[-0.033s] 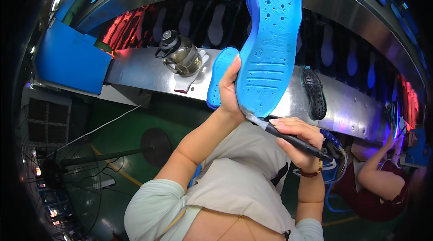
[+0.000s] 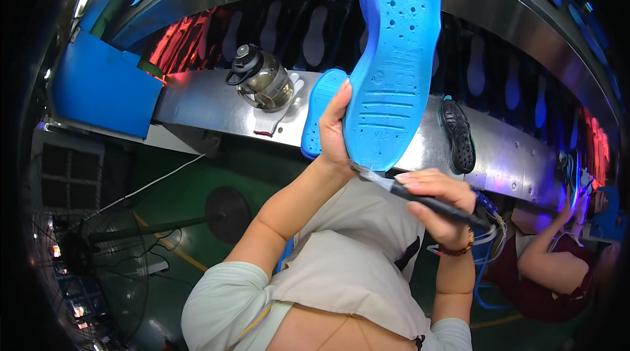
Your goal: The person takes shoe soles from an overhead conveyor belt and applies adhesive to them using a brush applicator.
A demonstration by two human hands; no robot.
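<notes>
My left hand grips a large blue shoe sole by its left edge near the lower end. The sole stands nearly upright, and the side with holes and raised ridges faces me. In my right hand is a brush with a black handle and a pale ferrule. Its bristle tip is at the sole's bottom edge, close to my left wrist. Behind my left hand, a second blue sole lies on the metal bench. A black sole with a teal edge rests to the right.
A dark transparent jug stands on the bench, beside a white glove. Beyond the bench run dark sole shapes under red light. A blue box and a fan are at left. Another person's arm shows at right.
My right hand and the brush have shifted slightly right and down, with the bristles still at the sole's lower edge. The left hand and sole have barely moved.
</notes>
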